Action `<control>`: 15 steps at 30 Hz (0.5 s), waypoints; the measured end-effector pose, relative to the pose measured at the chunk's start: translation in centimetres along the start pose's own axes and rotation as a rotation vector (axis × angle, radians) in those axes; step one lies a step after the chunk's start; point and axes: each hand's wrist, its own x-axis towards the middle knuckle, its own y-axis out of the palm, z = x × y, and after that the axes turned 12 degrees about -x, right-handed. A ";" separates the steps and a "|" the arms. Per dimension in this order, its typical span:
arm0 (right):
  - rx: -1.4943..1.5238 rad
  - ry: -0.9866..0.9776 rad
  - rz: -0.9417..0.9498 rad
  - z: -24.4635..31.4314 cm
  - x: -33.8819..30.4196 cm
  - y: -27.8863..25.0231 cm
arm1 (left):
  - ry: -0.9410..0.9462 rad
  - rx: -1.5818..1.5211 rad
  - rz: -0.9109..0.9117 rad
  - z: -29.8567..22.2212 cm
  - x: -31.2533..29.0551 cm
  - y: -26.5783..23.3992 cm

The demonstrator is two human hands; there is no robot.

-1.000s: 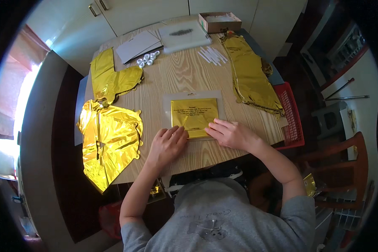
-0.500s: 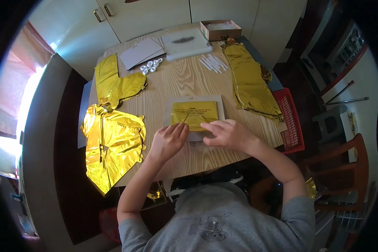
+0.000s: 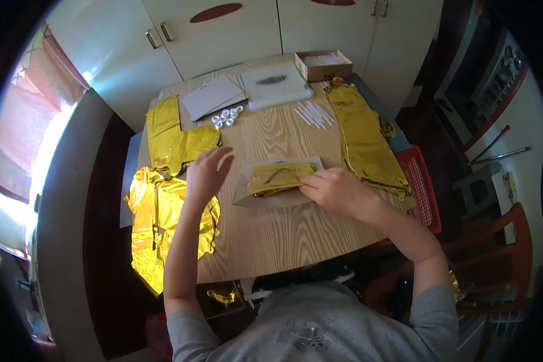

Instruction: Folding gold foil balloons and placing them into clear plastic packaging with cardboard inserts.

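Note:
In front of me a folded gold foil balloon (image 3: 277, 175) lies on a pale card with a hang hole (image 3: 244, 197). My right hand (image 3: 338, 190) pinches the right edge of the folded foil, which is lifted and slightly bulged. To the left, my left hand (image 3: 206, 175) is raised over the table, its fingers loosely apart and nothing in them. Below and beside it lie flat gold foil balloons, one dull (image 3: 169, 136) and one brightly lit (image 3: 151, 223). A group of small white rolls (image 3: 226, 116) sits just beyond that hand.
At the back are a stack of white cards (image 3: 214, 96), a pile of clear plastic bags (image 3: 277, 90) and a cardboard box (image 3: 324, 65). White straws (image 3: 314, 114) and more gold foil balloons (image 3: 368, 136) lie at the right. A red basket (image 3: 421, 190) stands beside the table (image 3: 265, 241).
My left hand has let go of the folded foil and moved up and left. My right hand now grips its right edge, and the foil has shifted and creased. The view has tilted up slightly.

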 end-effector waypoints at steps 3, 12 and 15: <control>0.033 0.018 -0.081 -0.4 0.0 -0.3 | -0.102 0.198 0.042 5.4 3.8 1.0; 0.115 0.034 0.008 -1.3 0.4 -1.6 | -0.243 0.417 0.014 15.6 10.9 6.9; 0.130 0.045 0.022 -1.6 0.4 -1.7 | -0.259 0.499 0.015 15.7 11.2 7.4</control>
